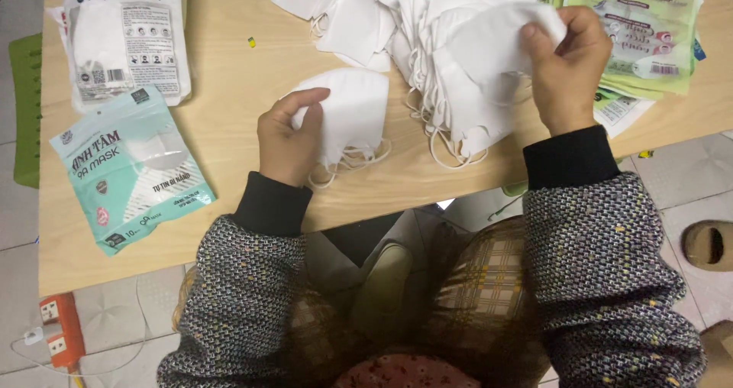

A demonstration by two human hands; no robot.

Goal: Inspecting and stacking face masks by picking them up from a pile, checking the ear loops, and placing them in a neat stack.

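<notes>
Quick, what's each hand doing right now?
Left hand: closed on a small stack of folded white fabric masks.
Right hand: pinching a single folded white mask above the pile.

Light: even, soft, fairly bright indoor light from above.
Shadows: faint, short ones under the masks (351,117) on the desk (229,75).
Glare: mild sheen on the teal packet (130,166).
Focus: mostly sharp; white mask pile (427,21) washes out, losing detail.

I see a teal mask pouch (131,166) lying flat at the wooden table (229,67)'s near left corner, a white-and-clear mask packet (126,40) just beyond it, and a fanned stack of green pouches (640,33) at the table's far right edge.
</notes>
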